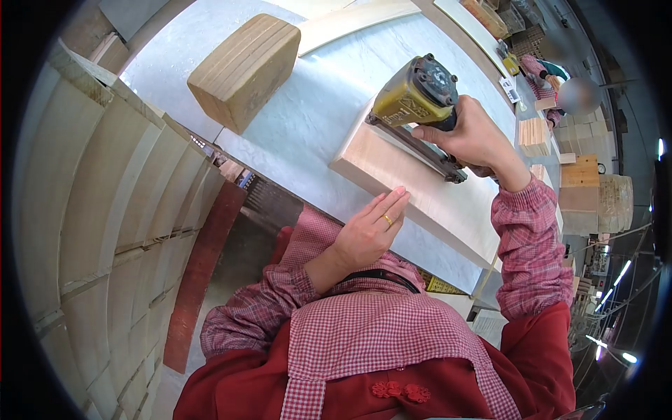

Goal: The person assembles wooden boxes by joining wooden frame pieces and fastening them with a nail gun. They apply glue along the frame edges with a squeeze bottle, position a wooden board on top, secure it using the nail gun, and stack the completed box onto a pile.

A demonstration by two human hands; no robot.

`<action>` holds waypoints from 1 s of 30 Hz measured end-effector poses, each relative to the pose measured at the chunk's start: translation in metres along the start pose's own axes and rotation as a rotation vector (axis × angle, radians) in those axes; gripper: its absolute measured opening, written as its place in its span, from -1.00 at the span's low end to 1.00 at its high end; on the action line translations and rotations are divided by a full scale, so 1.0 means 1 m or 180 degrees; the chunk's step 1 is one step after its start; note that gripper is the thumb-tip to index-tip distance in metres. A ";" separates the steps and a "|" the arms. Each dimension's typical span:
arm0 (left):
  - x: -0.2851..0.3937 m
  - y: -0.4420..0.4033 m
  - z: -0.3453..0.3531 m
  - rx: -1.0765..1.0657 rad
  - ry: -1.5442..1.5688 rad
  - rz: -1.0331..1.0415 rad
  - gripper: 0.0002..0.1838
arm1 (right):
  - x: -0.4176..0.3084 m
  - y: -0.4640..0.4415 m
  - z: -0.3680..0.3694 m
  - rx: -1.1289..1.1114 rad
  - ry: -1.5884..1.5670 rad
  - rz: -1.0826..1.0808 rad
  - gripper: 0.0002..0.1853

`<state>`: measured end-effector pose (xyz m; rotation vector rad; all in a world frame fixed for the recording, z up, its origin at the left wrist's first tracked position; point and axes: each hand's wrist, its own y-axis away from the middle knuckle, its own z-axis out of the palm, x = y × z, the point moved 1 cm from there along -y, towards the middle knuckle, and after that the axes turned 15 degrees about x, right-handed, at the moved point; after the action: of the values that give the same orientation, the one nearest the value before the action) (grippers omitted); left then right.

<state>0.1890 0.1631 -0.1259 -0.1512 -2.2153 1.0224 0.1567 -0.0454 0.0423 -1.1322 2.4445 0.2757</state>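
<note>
Head view: your right hand (476, 136) is over at about 2 o'clock from the middle, clamped round the grip of a yellow-and-black metal nail gun (413, 105); the gun's body sits at 1 o'clock, with its dark rail slanting down toward 3 o'clock, over a long, pale, box-shaped wooden piece (427, 189); can't tell from here whether the nose is actually pressing on the wood. Your left hand (369, 227) is just off the middle toward 4 o'clock, gripping nothing, fingers straight and held together, tips at the near edge of that wooden piece; there's a gold ring (388, 220) on one finger; your two hands are well apart from each other.

The wooden piece lies on a bluish-white, marbled worktop (318, 105), running from about 1 o'clock down to 4 o'clock; up at 11 o'clock on the same top you've got a chunky brown wooden block (245, 70) with rounded corners, and a pale, flat wooden strip (357, 26) at 12, near the block.

Over at 9 o'clock there's a tall stack of pale wooden panels (91, 182), with a dark red board (203, 280) beside it at 8; out at 2 o'clock, another person (537, 73) in a checked sleeve is near a small pile of light wooden boards (534, 136).
</note>
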 end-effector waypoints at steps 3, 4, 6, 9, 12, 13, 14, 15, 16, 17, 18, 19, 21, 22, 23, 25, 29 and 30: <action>0.000 0.000 0.001 -0.0010 0.0005 -0.0028 -0.58 | 0.007 -0.010 0.001 0.0017 0.0157 0.0061 -0.49; -0.001 -0.001 0.001 -0.0005 -0.0001 -0.0026 -0.58 | 0.006 -0.012 0.000 0.0020 0.0159 0.0054 -0.49; -0.002 -0.002 0.000 0.0005 -0.0005 -0.0042 -0.59 | 0.005 -0.014 0.002 0.0023 0.0156 -0.0031 -0.51; -0.002 -0.003 -0.001 0.0005 0.0011 -0.0052 -0.60 | 0.006 -0.016 0.002 0.0043 0.0153 -0.0131 -0.53; -0.003 -0.004 0.000 0.0024 -0.0012 -0.0063 -0.60 | -0.005 -0.023 0.000 -0.0021 0.0350 -0.0105 -0.54; -0.003 -0.004 0.001 0.0033 -0.0023 -0.0067 -0.61 | -0.009 -0.025 -0.001 -0.0052 0.0448 -0.0091 -0.54; -0.003 -0.004 0.001 0.0039 -0.0032 -0.0067 -0.61 | -0.012 -0.027 -0.003 -0.0080 0.0545 -0.0072 -0.55; -0.002 -0.004 0.001 0.0043 -0.0038 -0.0062 -0.61 | -0.015 -0.027 -0.005 -0.0105 0.0641 -0.0049 -0.55; -0.002 -0.004 0.001 0.0018 -0.0028 -0.0026 -0.61 | -0.015 -0.029 -0.002 -0.0070 0.0629 -0.0023 -0.55; -0.002 -0.005 0.001 0.0001 -0.0068 -0.0030 -0.62 | -0.015 -0.030 -0.001 -0.0100 0.0666 0.0016 -0.54; -0.001 -0.006 0.001 -0.0017 -0.0110 -0.0021 -0.62 | -0.015 -0.030 -0.001 -0.0120 0.0701 0.0057 -0.53; -0.001 -0.007 0.001 -0.0033 -0.0160 -0.0006 -0.62 | -0.015 -0.031 -0.002 -0.0132 0.0731 0.0093 -0.52; 0.001 -0.009 -0.001 -0.0058 -0.0268 0.0028 -0.63 | -0.017 -0.031 -0.004 -0.0155 0.0791 0.0156 -0.50; 0.003 -0.010 -0.002 -0.0084 -0.0276 0.0091 -0.63 | -0.010 -0.017 -0.011 -0.0094 0.0765 0.0174 -0.50; 0.004 -0.010 -0.004 -0.0045 -0.0342 0.0079 -0.64 | -0.003 -0.003 -0.017 0.0098 0.0612 0.0114 -0.49; 0.004 -0.012 -0.007 0.0043 -0.0456 0.0078 -0.65 | 0.011 0.025 -0.028 0.0504 0.0327 0.0002 -0.49; 0.014 -0.010 -0.020 0.0051 -0.0536 0.0063 -0.65 | 0.065 0.105 -0.053 0.1176 0.0199 0.0384 -0.47; 0.016 -0.012 -0.022 0.0001 -0.0611 0.0041 -0.64 | 0.086 0.135 -0.064 0.1431 0.0296 0.0789 -0.47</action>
<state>0.1929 0.1747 -0.0982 -0.0694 -2.3891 1.0838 -0.0144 -0.0388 0.0599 -0.6638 2.5478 -0.2521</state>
